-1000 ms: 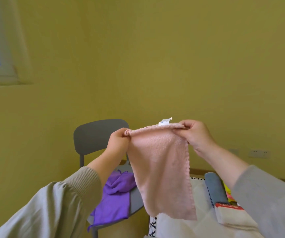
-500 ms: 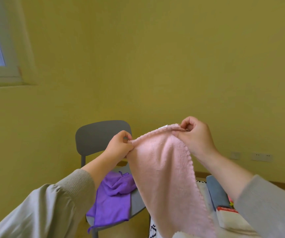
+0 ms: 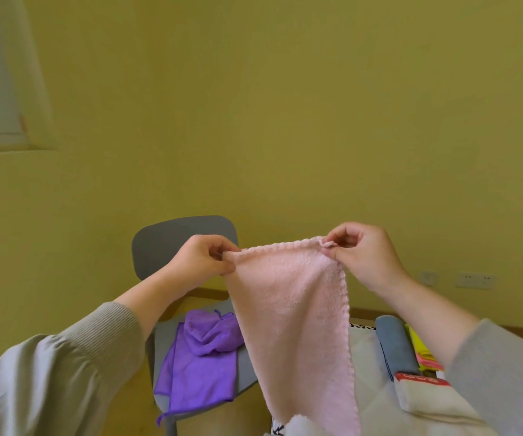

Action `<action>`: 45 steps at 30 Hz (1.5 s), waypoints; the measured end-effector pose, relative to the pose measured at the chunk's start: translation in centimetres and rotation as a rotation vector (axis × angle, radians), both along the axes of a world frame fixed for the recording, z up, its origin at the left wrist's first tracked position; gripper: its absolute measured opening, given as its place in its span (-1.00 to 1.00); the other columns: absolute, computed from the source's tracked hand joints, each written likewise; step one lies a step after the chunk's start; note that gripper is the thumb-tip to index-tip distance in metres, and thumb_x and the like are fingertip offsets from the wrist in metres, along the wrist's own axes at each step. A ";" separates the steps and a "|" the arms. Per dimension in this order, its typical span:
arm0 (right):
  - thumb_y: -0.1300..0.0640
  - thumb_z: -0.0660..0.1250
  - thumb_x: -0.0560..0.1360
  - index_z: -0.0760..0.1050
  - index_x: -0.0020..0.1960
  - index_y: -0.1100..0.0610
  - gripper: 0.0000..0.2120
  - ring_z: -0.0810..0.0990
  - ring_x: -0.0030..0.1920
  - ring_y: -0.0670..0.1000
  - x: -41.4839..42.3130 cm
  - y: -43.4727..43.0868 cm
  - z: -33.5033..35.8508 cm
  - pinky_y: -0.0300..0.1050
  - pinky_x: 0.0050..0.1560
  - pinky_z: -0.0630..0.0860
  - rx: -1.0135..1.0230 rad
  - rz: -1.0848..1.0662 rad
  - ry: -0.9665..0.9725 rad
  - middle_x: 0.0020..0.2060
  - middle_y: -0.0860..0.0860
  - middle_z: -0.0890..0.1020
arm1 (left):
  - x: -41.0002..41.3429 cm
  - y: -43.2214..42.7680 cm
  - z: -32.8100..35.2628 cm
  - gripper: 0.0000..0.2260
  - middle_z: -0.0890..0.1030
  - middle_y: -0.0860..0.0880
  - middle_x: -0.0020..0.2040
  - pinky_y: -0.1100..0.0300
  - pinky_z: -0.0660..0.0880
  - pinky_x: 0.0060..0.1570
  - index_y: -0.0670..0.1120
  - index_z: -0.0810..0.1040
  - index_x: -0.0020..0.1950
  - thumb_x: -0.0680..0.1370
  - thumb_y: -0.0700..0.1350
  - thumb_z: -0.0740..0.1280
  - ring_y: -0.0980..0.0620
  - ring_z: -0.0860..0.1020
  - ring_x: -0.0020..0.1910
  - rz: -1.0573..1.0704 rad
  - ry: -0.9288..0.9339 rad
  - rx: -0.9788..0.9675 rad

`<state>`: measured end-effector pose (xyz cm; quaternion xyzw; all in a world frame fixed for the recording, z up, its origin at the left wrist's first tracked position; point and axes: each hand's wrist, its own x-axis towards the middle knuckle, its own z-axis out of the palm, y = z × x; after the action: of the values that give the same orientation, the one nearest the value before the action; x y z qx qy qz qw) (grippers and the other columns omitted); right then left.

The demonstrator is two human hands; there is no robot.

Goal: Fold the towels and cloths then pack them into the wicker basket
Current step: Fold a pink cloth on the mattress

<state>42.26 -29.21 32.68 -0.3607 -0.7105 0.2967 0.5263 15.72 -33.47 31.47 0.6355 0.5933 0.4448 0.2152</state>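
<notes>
The pink towel hangs in the air in front of the person, held up by its two top corners. The left hand pinches the left corner between thumb and forefinger, with the other fingers curled in beside them. The right hand pinches the right corner, which is bunched between thumb and fingertips, and its remaining fingers are curled too. The top edge runs taut between the hands and sits a little higher on the right. Below it the towel drops in one long panel to the bottom of the view, where its lower end is cut off. Both forearms are bare up to pale grey ribbed sleeves.

Behind the left hand stands a grey chair against the yellow wall. A purple cloth lies crumpled on its seat, one part hanging over the front edge. To the right of the towel, on a pale quilted surface, lie a folded grey-blue cloth, a yellow cloth just beside it, and nearer the camera a folded white towel with a red band. A window frame shows at upper left, and wall sockets sit low on the wall at right
</notes>
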 end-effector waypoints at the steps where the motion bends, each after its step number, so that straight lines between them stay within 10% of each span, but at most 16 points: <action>1: 0.42 0.45 0.36 0.56 -0.34 0.10 -0.74 0.57 -0.33 -0.14 0.1 0.1 -0.1 -0.30 -0.27 0.51 -0.004 -0.001 -0.007 -0.40 -0.07 0.63 | -0.2 0.0 0.1 -0.77 0.64 -0.10 -0.22 0.08 0.56 -0.05 -0.06 0.63 -0.21 0.39 -0.41 0.43 0.04 0.56 -0.24 0.007 0.014 -0.005; 35: 0.41 0.41 0.40 0.59 -0.25 0.21 -0.86 0.59 -0.29 0.00 1.7 1.5 -2.0 -0.28 -0.21 0.58 -0.308 0.017 0.098 -0.34 0.09 0.63 | 0.0 -0.4 0.9 -0.81 0.59 0.02 -0.37 0.33 0.50 -0.29 -0.06 0.55 -0.28 0.48 -0.30 0.39 0.08 0.53 -0.38 0.026 0.213 0.010; 39: 0.31 0.50 0.34 0.62 -0.31 0.13 -0.87 0.59 -0.32 -0.01 1.9 1.6 -1.9 -0.18 -0.14 0.56 -0.229 -0.095 0.011 -0.38 0.04 0.65 | -0.2 -0.2 1.2 -0.83 0.65 0.00 -0.31 0.11 0.57 -0.10 -0.04 0.58 -0.26 0.48 -0.27 0.40 0.03 0.60 -0.27 0.045 0.263 0.001; 45: 0.33 0.49 0.35 0.59 -0.29 0.13 -0.85 0.55 -0.41 -0.15 1.8 1.0 -1.5 -0.35 -0.27 0.52 -0.148 -0.169 0.004 -0.39 0.01 0.62 | 0.5 -0.1 1.3 -0.91 0.63 -0.17 -0.25 0.09 0.62 -0.03 -0.19 0.59 -0.22 0.48 -0.29 0.41 -0.04 0.60 -0.20 0.055 -0.094 -0.020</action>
<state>44.11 -28.17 31.17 -0.4564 -0.6527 0.3036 0.5230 16.18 -33.61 32.75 0.5952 0.6042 0.4738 0.2370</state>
